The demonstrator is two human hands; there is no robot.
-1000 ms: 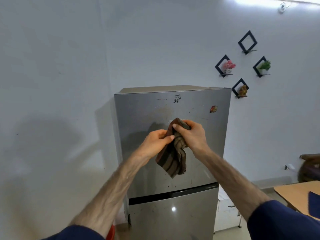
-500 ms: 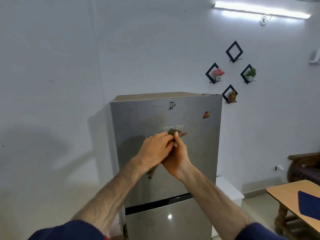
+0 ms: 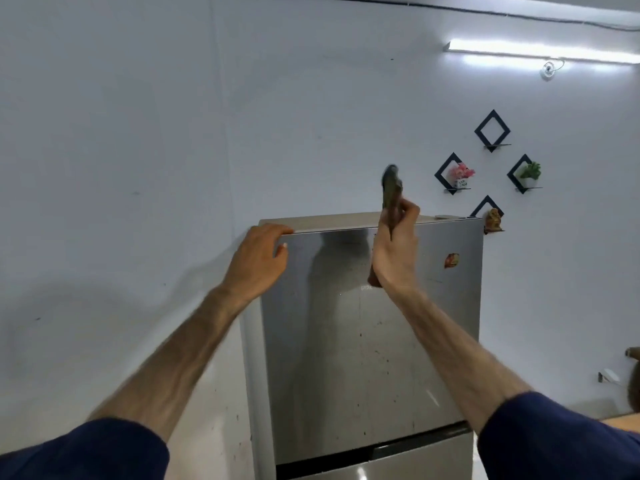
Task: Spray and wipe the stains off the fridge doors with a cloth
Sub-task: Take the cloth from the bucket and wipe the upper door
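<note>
Up at the fridge's top edge, the right hand is gripping the cloth, its fingers curled round the bunched fabric, which is sticking up above the fridge top and showing blurred against the white wall. The left hand is resting on the top left corner of the upper door, fingers bent over the edge and thumb lying against the door face; it is holding nothing else. Dark specks and smears are dotting the upper door, mostly across its middle and lower part. A small red sticker is sitting on the door to the right of the right hand. Below, a dark gap is separating the upper door from the lower door. On the wall to the right, four black diamond shelves are hanging: one bare, one with pink flowers, one with a green plant, one with a brown figurine just beside the fridge's top right corner. A tube light is glowing near the ceiling. Both forearms are reaching in front of the doors, dark blue sleeves pushed back. At the far right edge, a table corner is just showing.
</note>
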